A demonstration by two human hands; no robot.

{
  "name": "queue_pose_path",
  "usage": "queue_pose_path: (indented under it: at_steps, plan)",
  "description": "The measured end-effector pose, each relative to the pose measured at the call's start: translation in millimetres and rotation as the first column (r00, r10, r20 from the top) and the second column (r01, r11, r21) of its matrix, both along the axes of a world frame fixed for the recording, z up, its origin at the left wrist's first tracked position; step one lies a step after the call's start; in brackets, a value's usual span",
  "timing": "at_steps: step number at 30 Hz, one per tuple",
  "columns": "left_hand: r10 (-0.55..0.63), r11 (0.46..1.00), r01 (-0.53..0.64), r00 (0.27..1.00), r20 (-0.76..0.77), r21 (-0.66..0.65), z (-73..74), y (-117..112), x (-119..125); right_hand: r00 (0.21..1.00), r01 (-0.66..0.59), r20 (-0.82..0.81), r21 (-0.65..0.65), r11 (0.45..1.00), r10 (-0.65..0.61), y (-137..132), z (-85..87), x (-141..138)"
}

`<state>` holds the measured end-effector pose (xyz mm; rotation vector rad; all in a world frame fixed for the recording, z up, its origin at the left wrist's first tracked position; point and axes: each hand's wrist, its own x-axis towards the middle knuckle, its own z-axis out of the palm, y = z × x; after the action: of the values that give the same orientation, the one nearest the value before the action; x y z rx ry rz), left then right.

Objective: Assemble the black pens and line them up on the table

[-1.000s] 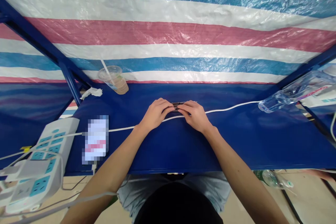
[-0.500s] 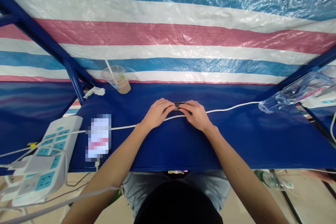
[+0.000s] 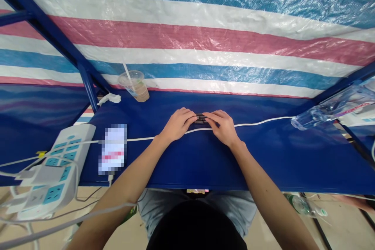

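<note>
Cup shifted right | left hand, right hand half-hide dark object

A striped woven-plastic tarpaulin in blue, white and pink hangs behind the bench like a wall, braced by blue metal struts at the back corners. Dark-blue sheeting covers the worktop, and a pale beige floor shows below its front edge.
</note>
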<state>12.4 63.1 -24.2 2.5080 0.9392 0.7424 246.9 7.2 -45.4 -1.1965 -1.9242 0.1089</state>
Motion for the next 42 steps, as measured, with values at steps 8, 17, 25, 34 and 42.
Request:
queue_pose_path:
  at_steps: [8,17,25,34,42]
  plan:
    - [0.128,0.991,-0.132,0.988,0.085,0.038,-2.1,4.4,-3.7,0.981,0.195,0.010,0.087,0.977,-0.196,4.8,0.1,16.0]
    - [0.011,0.999,-0.012,1.000,0.020,0.034,-1.9,0.8,0.7,1.000,0.016,0.015,0.065,0.998,-0.017,5.5,-6.4,4.5]
    - [-0.090,0.995,0.091,0.996,-0.024,0.037,-1.6,-0.6,2.9,0.997,-0.073,-0.022,0.086,0.994,0.076,3.1,-7.7,-3.9]
    - [-0.012,0.999,0.010,0.998,0.057,0.035,4.0,-8.9,4.8,0.999,-0.041,0.016,-0.015,0.999,0.041,3.4,-6.1,-0.1]
    - [0.094,0.995,-0.093,0.996,-0.004,0.035,5.6,-3.4,3.1,0.999,-0.009,-0.038,0.037,0.999,0.010,3.7,-5.9,1.9]
